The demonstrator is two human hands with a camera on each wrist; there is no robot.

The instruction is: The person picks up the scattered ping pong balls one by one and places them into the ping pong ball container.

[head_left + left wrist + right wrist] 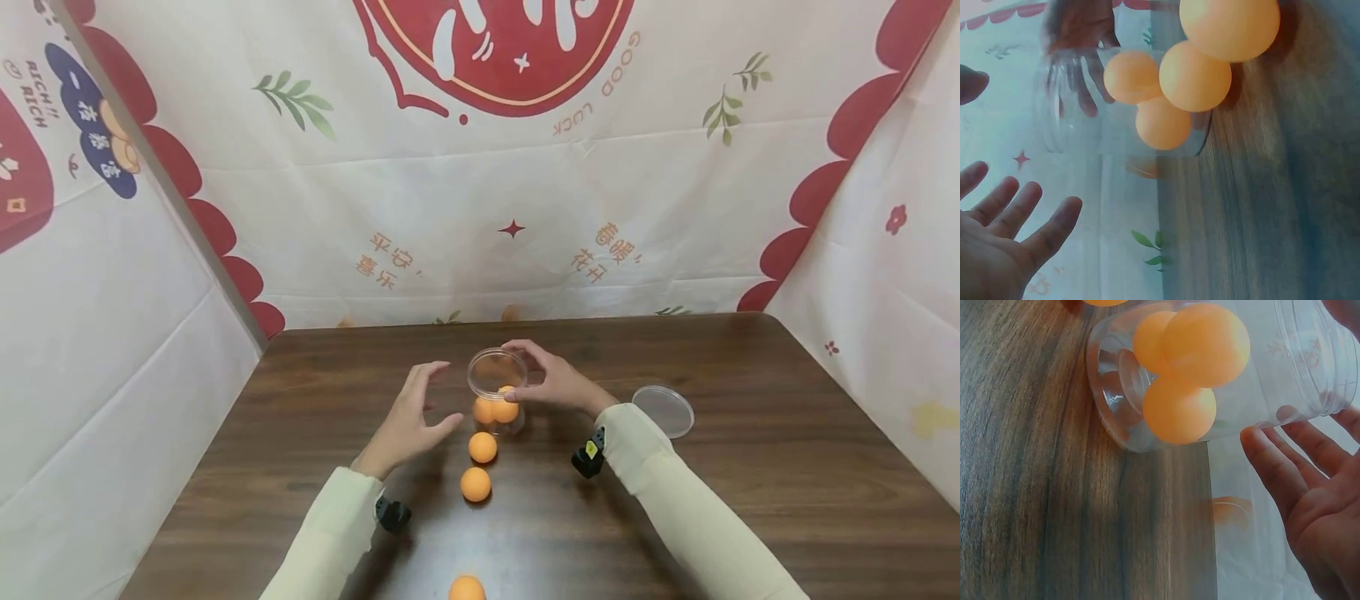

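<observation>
A clear plastic jar (497,372) stands upright on the table, its mouth uncovered. Three orange ping-pong balls (1179,415) lie in its lower part. My right hand (553,382) holds the jar near the rim from the right, thumb in front and fingers behind; the right wrist view shows fingertips (1257,440) against the wall. To the left of the jar, my left hand (408,421) is held apart from it, thumb and fingers spread with nothing between them. One loose ping-pong ball (482,447) sits just in front of the jar, and a second ball (476,484) lies nearer.
Another orange ball (467,588) lies at the bottom edge of the head view. A round clear lid (663,411) rests on the brown wooden table (780,467), right of my right wrist. Printed white cloth (450,192) hangs behind the table and at both sides.
</observation>
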